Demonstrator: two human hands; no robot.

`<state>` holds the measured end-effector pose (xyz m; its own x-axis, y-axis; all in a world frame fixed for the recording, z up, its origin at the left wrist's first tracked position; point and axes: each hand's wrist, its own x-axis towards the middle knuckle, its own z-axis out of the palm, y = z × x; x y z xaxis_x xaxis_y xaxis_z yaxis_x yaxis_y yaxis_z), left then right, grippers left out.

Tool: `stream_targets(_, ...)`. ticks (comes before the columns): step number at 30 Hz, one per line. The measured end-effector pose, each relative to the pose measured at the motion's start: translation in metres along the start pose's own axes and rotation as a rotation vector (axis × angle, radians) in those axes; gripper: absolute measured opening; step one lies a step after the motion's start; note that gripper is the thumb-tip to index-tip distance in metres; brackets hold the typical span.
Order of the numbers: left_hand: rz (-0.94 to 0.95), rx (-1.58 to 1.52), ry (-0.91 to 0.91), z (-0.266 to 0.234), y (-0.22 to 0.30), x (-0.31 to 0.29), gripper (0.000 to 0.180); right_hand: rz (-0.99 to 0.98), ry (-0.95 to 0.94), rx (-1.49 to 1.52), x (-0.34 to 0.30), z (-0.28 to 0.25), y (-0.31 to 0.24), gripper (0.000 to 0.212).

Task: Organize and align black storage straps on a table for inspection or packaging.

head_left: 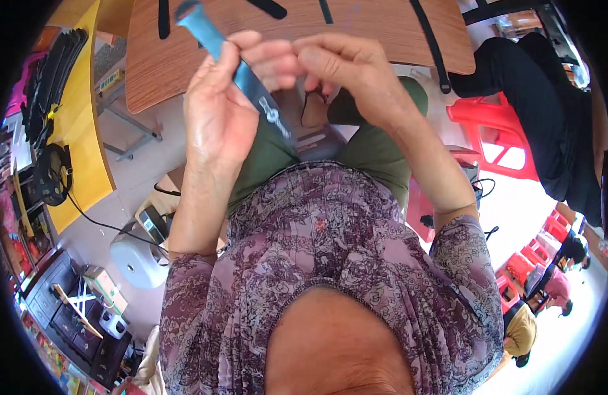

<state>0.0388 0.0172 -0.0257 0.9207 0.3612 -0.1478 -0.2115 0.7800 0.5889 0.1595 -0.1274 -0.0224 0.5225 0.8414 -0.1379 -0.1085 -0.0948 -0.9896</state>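
Observation:
My left hand [215, 105] is raised in front of me and grips a blue strap [212, 43] that runs diagonally from the upper left down to a small metal fitting [272, 115] at its lower end. My right hand [343, 66] is level with it, fingertips pinched together and touching the strap and my left fingers near the middle. Both hands hover above my lap in green trousers [376, 148], just in front of a brown wooden table [383, 33].
Several black straps [435, 52] lie on the brown table. A yellow table [80, 125] at left carries a pile of black straps [54, 72]. A person in black [541, 112] sits on a red stool [488, 125] at right. A white round device [136, 260] stands on the floor.

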Motion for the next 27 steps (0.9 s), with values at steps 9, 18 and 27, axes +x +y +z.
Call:
stream_targets(9,0.156,-0.059,0.104,0.003,-0.006,0.001,0.029,0.204,-0.123,0.168,-0.018,0.020,0.007,0.016)
stream_targets(18,0.159,0.589,0.326,-0.026,0.025,-0.024,0.015,0.138,0.158,0.131,-0.026,-0.017,0.003,0.014)
stream_targets(27,0.134,0.803,0.351,-0.029,0.063,-0.009,0.009,0.053,0.145,0.010,-0.003,-0.014,-0.017,0.009)
